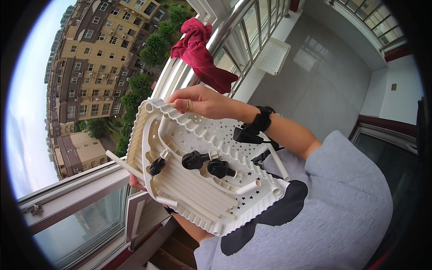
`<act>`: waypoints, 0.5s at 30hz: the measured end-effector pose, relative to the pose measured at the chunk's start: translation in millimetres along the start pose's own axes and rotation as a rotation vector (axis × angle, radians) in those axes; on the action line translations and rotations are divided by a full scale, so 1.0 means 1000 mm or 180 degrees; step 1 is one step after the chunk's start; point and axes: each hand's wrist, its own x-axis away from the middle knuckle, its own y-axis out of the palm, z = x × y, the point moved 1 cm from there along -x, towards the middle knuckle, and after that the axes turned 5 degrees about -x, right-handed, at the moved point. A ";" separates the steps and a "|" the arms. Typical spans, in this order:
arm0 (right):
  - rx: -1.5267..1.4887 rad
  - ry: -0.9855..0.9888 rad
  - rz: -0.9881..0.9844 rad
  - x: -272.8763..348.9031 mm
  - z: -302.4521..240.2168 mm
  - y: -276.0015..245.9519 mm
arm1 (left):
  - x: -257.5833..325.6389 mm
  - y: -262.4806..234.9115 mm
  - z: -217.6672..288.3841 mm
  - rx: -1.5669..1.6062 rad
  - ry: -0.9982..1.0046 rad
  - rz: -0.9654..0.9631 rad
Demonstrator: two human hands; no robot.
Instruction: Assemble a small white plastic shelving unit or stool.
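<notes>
A white plastic basket (234, 148) with a wavy rim and star-shaped holes is tilted in front of my grey shirt. My right hand (198, 101) is closed on its upper corner, fingers curled at the rim. At the opposite side my left hand (137, 182) supports the basket; it is mostly hidden, with only some fingers showing. Inside lie several white tubes (193, 193) and three black caster wheels (194, 159). One straight white tube (126, 169) sticks out past the rim near my left hand. Another white tube (278, 163) is by my right forearm.
A dark red cloth (200, 56) hangs over the window frame beside a metal railing (231, 22). Another white basket (272, 56) stands on the grey tiled floor (310, 76). An opened window (85, 220) is at the lower left, with buildings and trees outside.
</notes>
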 end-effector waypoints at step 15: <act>0.0135 -0.0106 0.0110 -0.010 -0.001 0.016 | 0.007 -0.011 0.004 -0.0168 0.0050 0.0082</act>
